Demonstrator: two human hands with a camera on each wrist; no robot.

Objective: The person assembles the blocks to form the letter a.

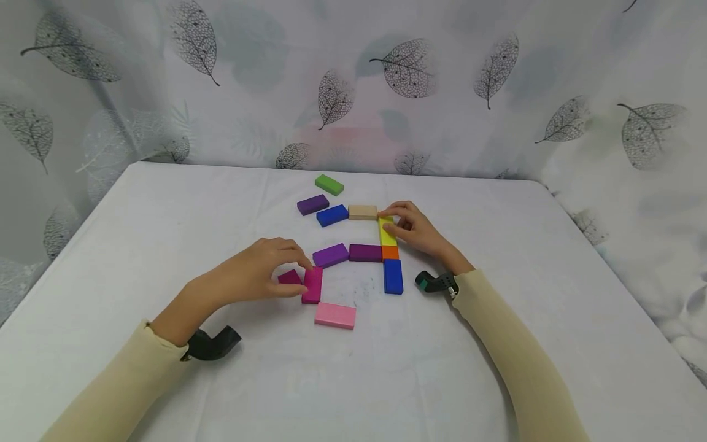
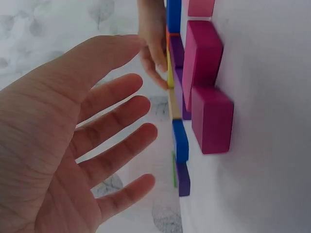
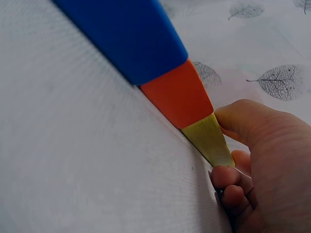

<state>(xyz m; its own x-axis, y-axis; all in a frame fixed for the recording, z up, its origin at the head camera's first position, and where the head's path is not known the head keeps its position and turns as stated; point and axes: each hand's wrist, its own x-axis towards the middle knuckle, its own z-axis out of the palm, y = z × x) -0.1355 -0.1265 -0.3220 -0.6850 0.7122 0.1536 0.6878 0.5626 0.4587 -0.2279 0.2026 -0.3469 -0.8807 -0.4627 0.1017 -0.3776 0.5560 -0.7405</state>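
Note:
My right hand (image 1: 411, 227) pinches the yellow block (image 1: 388, 232) between thumb and fingertips at its far end. That block lies end to end with an orange block (image 1: 390, 252) and a blue block (image 1: 393, 276), forming a straight column. My left hand (image 1: 262, 270) hovers with fingers spread, holding nothing, over the left side of the magenta blocks. In the left wrist view its palm and fingers (image 2: 121, 92) are apart from the longer magenta block (image 2: 204, 53) and the shorter magenta block (image 2: 214, 121).
A tan block (image 1: 363, 212) and a dark purple block (image 1: 365, 253) extend left from the column. Further left lie a blue block (image 1: 332, 215), purple blocks and a green block (image 1: 329, 185). A pink block (image 1: 335, 316) lies nearest, on the white tablecloth (image 1: 386, 380).

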